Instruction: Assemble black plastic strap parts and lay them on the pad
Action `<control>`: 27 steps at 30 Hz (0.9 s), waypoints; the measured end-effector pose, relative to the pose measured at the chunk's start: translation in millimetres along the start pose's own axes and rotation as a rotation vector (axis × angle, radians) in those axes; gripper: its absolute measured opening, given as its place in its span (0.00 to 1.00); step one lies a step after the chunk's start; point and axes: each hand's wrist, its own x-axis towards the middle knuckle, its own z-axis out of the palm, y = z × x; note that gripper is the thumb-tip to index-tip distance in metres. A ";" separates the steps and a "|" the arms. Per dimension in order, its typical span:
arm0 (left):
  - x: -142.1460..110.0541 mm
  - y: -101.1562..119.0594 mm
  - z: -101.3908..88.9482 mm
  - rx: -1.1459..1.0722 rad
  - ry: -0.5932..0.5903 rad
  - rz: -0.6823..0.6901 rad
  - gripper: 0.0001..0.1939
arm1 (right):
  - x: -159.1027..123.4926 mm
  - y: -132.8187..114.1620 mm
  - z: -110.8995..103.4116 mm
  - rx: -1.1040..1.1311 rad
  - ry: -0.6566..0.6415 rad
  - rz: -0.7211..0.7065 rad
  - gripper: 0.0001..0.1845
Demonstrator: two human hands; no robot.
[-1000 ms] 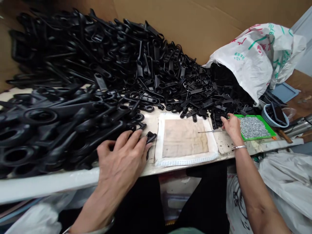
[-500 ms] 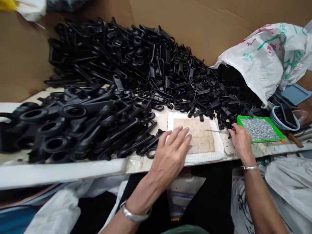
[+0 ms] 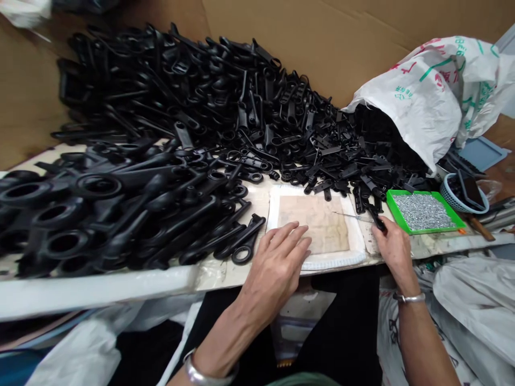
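Observation:
My left hand lies flat with fingers stretched out on the near edge of a stained cloth pad on the bench. My right hand sits at the pad's right side, its fingers pinched on a small black plastic piece. A thin metal pin lies on the pad just left of that hand. A large heap of black plastic handle parts covers the bench to the left and behind. A green tray of small silver pins stands right of my right hand.
A white printed sack spills black parts at the back right. A small blue basket holds a phone beside the tray. Cardboard walls the back. White bags hang below the bench edge.
My left hand left the black parts at the left and came to rest on the pad. My right hand drew back toward me and closed on a small black piece.

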 end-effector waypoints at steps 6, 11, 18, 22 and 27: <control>4.2 6.0 -8.0 -0.136 0.085 -0.046 0.10 | -13.0 -10.3 -33.3 0.306 0.229 -0.070 0.14; 13.5 17.9 -17.9 -0.531 -0.213 -0.191 0.12 | -23.2 -62.4 -44.3 0.756 -0.367 -0.424 0.16; 8.2 19.7 -20.5 -1.450 -0.388 -1.077 0.17 | 55.4 -75.3 -5.9 0.602 -0.557 -0.399 0.20; 3.4 15.3 -20.6 -1.615 -0.154 -1.250 0.18 | 111.9 -62.3 28.4 0.010 -0.224 -0.345 0.21; 1.6 8.8 -20.5 -1.774 0.035 -1.345 0.16 | 131.5 -58.8 53.4 -0.079 -0.258 -0.422 0.20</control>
